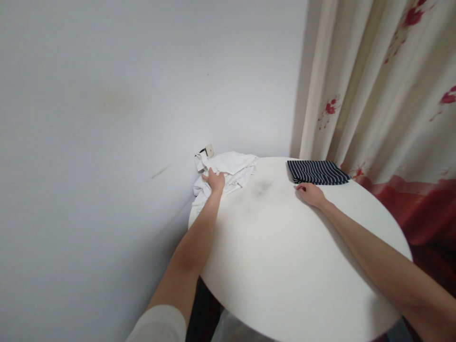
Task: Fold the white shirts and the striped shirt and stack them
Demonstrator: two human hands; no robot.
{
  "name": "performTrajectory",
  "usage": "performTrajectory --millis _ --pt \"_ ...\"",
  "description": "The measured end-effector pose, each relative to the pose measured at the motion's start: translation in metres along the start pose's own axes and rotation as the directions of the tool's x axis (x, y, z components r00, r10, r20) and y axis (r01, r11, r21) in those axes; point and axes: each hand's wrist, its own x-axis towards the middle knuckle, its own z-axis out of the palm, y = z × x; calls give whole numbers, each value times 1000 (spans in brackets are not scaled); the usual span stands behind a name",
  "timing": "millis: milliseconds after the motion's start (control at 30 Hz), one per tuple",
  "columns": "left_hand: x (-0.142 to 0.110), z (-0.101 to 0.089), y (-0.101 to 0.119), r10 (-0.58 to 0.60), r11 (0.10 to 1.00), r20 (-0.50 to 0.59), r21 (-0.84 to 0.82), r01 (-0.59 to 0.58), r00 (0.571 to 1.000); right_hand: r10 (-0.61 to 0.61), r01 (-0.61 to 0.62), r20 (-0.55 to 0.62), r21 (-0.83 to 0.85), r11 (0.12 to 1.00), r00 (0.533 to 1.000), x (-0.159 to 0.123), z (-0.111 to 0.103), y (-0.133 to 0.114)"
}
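Resting on a round white table (302,266), left hand (215,181) grips white cloth (228,168), right hand (310,194) open.

A room in a home: a cream curtain printed with red flowers (384,95) hangs at the far right, and folded clothes lie on a round white tabletop (285,266) against a plain white wall (124,95).

Two garments at the far edge of a table (285,266)

A crumpled shirt (228,173) lies at the far left rim by the wall (107,118); a folded garment (317,172) lies far right, before the curtain (384,95). The left hand (214,182) rests on the shirt; the right hand (310,194) lies just before the folded garment.
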Motion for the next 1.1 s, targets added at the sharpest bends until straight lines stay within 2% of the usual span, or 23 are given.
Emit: performTrajectory --millis 100,200,500,567,700,767,800,833,900,1000,1100 --pt "2 1 -1 -46 999 26 -9 46 999 3 -3 -3 -7 1000 1000 -1 -1 -1" --pt "-2 1 4 -21 1000 40 -9 22 999 5 -5 -2 -9 1000 1000 -1 -1 -1" --pt "-20 -9 34 221 974 65 30 -223 973 4 -3 9 -9 1000 1000 0 -2 0" --pt "-25 -11 46 326 944 76 21 -329 942 9 -9 11 -5 1000 1000 0 -2 0" --pt "-39 -14 69 541 841 114 -85 -534 833 6 -6 10 -2 1000 1000 1 -2 0" --pt "-48 -16 79 590 807 152 -127 -576 793 3 -3 16 -1 1000 1000 1 -2 0" --pt "-52 -18 83 591 807 171 -139 -574 789 3 -3 18 0 1000 1000 1 -2 -1" --pt "-55 -20 87 577 817 182 -145 -558 797 3 -3 19 2 1000 1000 1 -2 -1" --pt "-59 -25 92 515 856 155 -133 -499 843 2 -2 19 3 1000 1000 1 -3 -1" --pt "-56 -31 91 383 920 -41 -70 -385 923 4 -4 18 1 1000 1000 1 -2 -1" --pt "-43 -31 77 188 980 -227 -23 -199 955 9 -9 16 0 1000 1000 2 -2 -1"
